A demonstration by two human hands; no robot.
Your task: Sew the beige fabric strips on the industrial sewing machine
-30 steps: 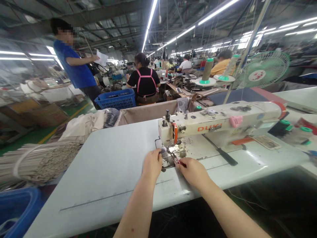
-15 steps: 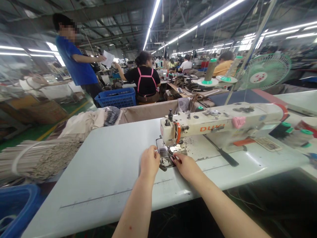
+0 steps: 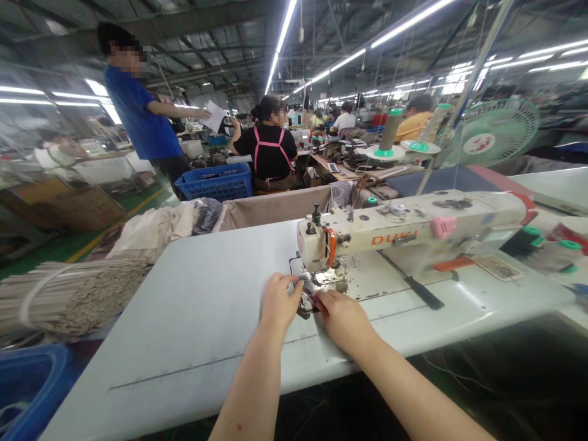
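A white sewing machine (image 3: 390, 226) with orange lettering stands on a pale table. My left hand (image 3: 280, 301) is just left of its needle area, thumb and fingertips closed together beside the metal plate; whatever they pinch is too small to name. In front of the presser foot (image 3: 327, 277), my right hand (image 3: 343, 317) has its fingers bent and pressed together low over the plate. Its fingertips hide what they hold. The two hands are close together but apart.
The sewing table (image 3: 206, 294) has a printed ruler line. Bundled fabric strips (image 3: 92, 294) and a blue tub (image 3: 37, 386) lie left. Thread cones (image 3: 389, 131) and a green fan (image 3: 493, 138) stand behind. A person in blue (image 3: 138, 116) stands near a seated person (image 3: 266, 144).
My left fingertips have moved slightly right, toward the needle area. My right hand has shifted a little left and down. Behind, the standing person's paper has moved right, closer to the seated person's hand.
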